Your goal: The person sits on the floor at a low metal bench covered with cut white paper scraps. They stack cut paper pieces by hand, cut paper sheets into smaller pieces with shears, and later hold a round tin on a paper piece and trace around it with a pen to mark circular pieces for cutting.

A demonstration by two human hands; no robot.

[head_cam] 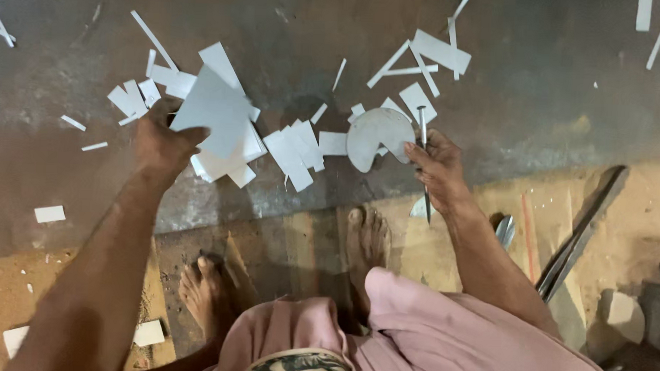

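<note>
My left hand (161,137) grips a grey rectangular metal sheet piece (213,110) by its lower left edge, above a pile of similar offcuts (231,163). In my right hand (438,164) I hold a rounded, notched metal piece (377,135) together with a thin pointed metal scriber (424,164) that runs through my fingers, tip down. My bare feet (364,243) stand at the edge of a large dark metal plate (292,28) lying on the ground.
Several metal strips and small cut pieces (424,63) are scattered over the plate. Long metal shears (576,237) lie on the sandy ground to the right. A stone block (625,310) sits at the lower right. More scraps (47,214) lie at the left.
</note>
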